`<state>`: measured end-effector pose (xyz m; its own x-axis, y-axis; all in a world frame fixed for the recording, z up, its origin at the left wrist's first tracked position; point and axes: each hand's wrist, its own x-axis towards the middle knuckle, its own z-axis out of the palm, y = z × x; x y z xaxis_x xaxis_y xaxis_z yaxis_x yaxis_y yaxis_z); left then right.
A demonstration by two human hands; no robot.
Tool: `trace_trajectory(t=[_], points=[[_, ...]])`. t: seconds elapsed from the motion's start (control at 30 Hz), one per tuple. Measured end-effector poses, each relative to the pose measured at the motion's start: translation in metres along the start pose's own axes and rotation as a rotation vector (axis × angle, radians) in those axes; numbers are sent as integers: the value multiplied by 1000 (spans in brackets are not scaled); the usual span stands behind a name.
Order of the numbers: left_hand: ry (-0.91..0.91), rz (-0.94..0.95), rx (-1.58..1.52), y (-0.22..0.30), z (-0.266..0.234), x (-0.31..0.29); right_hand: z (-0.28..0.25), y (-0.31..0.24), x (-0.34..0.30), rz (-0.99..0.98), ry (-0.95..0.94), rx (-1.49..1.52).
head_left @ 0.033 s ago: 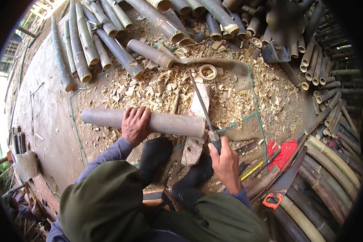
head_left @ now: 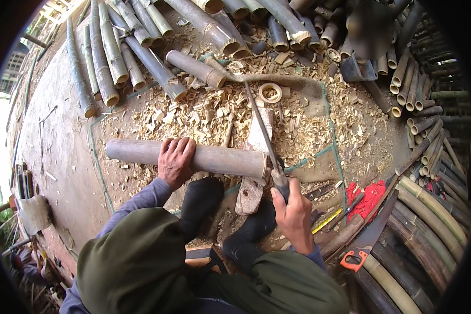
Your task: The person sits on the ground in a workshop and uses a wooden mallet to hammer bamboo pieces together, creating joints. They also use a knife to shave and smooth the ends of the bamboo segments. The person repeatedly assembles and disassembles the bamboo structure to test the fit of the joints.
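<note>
A length of brown bamboo (head_left: 225, 160) lies crosswise in front of me, its right end on a pale, rough wooden block (head_left: 249, 198). My left hand (head_left: 176, 163) is wrapped over the bamboo near its middle. In my right hand (head_left: 294, 213) is the dark handle of a long, narrow steel tool (head_left: 261, 116), file-like in shape. Its blade points away from me and crosses just at the bamboo's right end; whether it touches is hard to see. Beyond the block sits a cut bamboo ring (head_left: 270, 93).
Wood chips (head_left: 167, 118) cover the ground ahead. Bamboo poles (head_left: 107, 78) lie at the far side, with more stacked right. At my right are an orange-handled saw (head_left: 369, 235), a yellow tape measure (head_left: 327, 221) and a red cloth (head_left: 369, 200). A dark container (head_left: 357, 69) stands far right.
My right hand and the steel tool have shifted slightly toward me. The left hand and the bamboo stay where they were.
</note>
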<state>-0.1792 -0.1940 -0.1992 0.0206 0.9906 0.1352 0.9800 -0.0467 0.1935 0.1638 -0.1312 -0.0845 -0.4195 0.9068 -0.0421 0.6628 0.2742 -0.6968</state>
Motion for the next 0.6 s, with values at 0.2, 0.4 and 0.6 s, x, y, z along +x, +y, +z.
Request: trace_trajectory(t=[0.2,0.4,0.6], points=[[49,46,-17,11,4,20,29,42,-2,137,-26,-239],[-304,4,-60,3,-34,38,-8,-8,2,36,9,-21],[-491,39,-120,-12,-19,61,23,48,-3,198,-145,-327]])
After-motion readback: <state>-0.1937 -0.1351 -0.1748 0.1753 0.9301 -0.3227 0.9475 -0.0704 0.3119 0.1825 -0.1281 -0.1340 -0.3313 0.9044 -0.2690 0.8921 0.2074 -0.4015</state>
